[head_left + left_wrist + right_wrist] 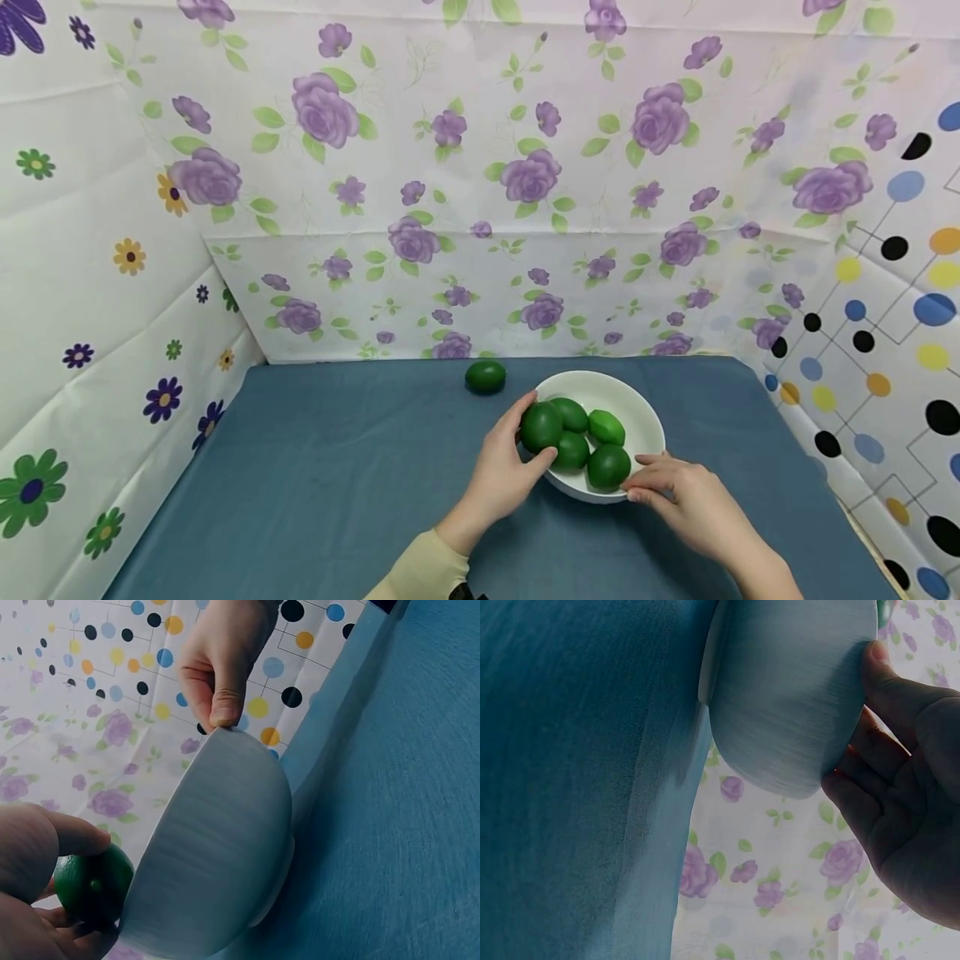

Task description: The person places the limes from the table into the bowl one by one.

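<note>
A white bowl (643,414) stands on the blue cloth, with several green limes (608,467) in it, one of them brighter than the others. My left hand (504,467) grips a dark green lime (541,427) between thumb and fingers at the bowl's left rim. In the left wrist view, this lime (95,885) is beside the outer edge of the bowl (217,832). On the near right side, my right hand (686,496) pinches the bowl's rim. The right wrist view has the thumb and fingers of that hand (907,765) against the bowl (795,697).
Another dark green lime (485,377) lies on the blue cloth (337,467) near the back edge, left of the bowl. A flowered sheet (480,192) hangs behind, and patterned sheets (900,350) stand along both sides.
</note>
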Demonstrator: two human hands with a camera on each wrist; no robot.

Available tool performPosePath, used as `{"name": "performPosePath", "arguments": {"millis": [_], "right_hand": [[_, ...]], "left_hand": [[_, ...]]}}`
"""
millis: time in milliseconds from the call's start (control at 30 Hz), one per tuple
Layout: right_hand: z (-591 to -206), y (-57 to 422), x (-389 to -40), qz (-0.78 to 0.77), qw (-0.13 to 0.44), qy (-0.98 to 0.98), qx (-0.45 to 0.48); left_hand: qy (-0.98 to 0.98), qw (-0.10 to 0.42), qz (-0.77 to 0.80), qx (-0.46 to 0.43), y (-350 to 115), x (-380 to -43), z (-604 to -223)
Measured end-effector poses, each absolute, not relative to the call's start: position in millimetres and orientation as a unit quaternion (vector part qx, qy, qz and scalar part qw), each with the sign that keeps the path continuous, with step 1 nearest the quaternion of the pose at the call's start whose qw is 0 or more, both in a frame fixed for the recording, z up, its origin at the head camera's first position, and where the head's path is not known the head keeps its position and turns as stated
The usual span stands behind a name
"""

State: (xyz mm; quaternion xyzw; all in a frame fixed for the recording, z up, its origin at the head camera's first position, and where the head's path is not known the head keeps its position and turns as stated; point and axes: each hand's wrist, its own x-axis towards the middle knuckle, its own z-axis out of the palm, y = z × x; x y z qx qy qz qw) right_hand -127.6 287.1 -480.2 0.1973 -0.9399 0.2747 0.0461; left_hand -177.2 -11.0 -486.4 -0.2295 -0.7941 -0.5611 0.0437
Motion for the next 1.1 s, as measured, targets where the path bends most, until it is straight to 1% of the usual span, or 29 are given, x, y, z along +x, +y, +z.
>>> {"name": "performPosePath", "arguments": {"millis": [167,267,567,700,1100], "right_hand": [[-480,287,-128,0.273,0.048,-0.940,0.197],[-480,288,-128,0.272,0.051,-0.941,0.196],[-481,288,-128,0.268,0.055,-0.941,0.198],[-482,287,-128,0.267,0.057,-0.941,0.200],[-483,287,-128,0.271,0.055,-0.942,0.192]], "left_hand": [[-0.818,0.062,-0.513,-0.253,-5,-175,-486],[-0.828,0.064,-0.485,-0.273,-1,-174,-485],[-0.851,0.042,-0.412,-0.323,3,-171,-486],[-0.861,0.040,-0.380,-0.336,4,-170,-486],[-0.842,0.038,-0.422,-0.334,1,-170,-489]]}}
